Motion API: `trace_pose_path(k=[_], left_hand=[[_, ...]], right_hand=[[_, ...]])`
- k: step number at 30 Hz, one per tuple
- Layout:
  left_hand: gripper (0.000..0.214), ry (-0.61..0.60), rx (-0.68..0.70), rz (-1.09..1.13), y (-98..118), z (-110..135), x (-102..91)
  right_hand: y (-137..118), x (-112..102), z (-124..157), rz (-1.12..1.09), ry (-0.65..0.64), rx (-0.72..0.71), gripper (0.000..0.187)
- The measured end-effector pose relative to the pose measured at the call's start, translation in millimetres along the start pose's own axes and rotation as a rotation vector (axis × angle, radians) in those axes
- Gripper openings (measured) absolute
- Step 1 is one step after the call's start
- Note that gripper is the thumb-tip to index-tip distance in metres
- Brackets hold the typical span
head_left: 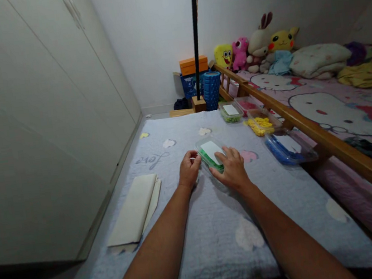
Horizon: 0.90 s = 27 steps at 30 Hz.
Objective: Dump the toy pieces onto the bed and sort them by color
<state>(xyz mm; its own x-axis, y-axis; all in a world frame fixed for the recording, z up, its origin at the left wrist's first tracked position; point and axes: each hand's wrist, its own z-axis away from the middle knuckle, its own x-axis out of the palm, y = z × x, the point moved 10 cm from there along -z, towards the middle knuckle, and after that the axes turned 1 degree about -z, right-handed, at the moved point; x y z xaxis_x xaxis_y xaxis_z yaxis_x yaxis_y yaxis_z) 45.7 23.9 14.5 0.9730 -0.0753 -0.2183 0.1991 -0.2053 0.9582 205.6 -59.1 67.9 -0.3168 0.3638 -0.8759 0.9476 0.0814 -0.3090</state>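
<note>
The left hand [189, 169] is at the left corner of the green box [210, 158], fingers curled and thumb drawn close to the forefinger; whether it pinches the edge, I cannot tell. The right hand [231, 168] grips the box's right end, thumb along the near side and fingers over the top. The box sits slantwise between the hands, near the middle of the table [213, 245]. It is clear plastic, with green pieces and a white card [211, 147] showing.

A pale blue cloth with heart shapes and the word "Love" covers the table. To the left of the left forearm lies a folded cream sheet [135, 208]. Along the right edge, well apart from the hands, stand four more clear boxes: blue [285, 150] nearest, then yellow [261, 125], with light green [231, 113] and pink [247, 104] side by side at the far corner.

Beyond the table, a black pole [195, 37] rises from a wooden block [199, 104], beside a blue roller [213, 90]. To the right, behind a wooden rail [308, 128], is a bed [334, 97] with plush toys [258, 47] at its far end. A white cabinet [38, 108] fills the left side.
</note>
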Motion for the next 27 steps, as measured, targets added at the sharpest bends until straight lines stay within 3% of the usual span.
trace_pose_path(k=[6, 11, 15, 22, 27], left_hand=[[0.041, 0.049, 0.036, 0.134, 2.5, 1.0, -4.3], [0.054, -0.018, 0.056, 0.282, 4.3, 0.5, 1.8], [0.060, -0.011, 0.087, 0.200, 8.7, 2.9, 1.2], [0.068, -0.055, 0.150, 0.065, 13.8, 8.2, 7.4], [0.077, -0.111, 0.216, -0.042, 19.2, 10.6, 13.7]], right_hand=[[-1.1, -3.7, 2.6, -0.077, 0.091, 0.001, 0.047], [-3.6, -1.5, 2.2, -0.133, 0.069, -0.009, 0.049], [-4.1, -1.9, 2.1, -0.148, 0.063, 0.016, 0.047], [-23.0, -16.1, 5.3, -0.254, 0.145, -0.063, 0.021], [-27.7, -27.8, 6.5, -0.334, 0.290, -0.121, 0.015]])
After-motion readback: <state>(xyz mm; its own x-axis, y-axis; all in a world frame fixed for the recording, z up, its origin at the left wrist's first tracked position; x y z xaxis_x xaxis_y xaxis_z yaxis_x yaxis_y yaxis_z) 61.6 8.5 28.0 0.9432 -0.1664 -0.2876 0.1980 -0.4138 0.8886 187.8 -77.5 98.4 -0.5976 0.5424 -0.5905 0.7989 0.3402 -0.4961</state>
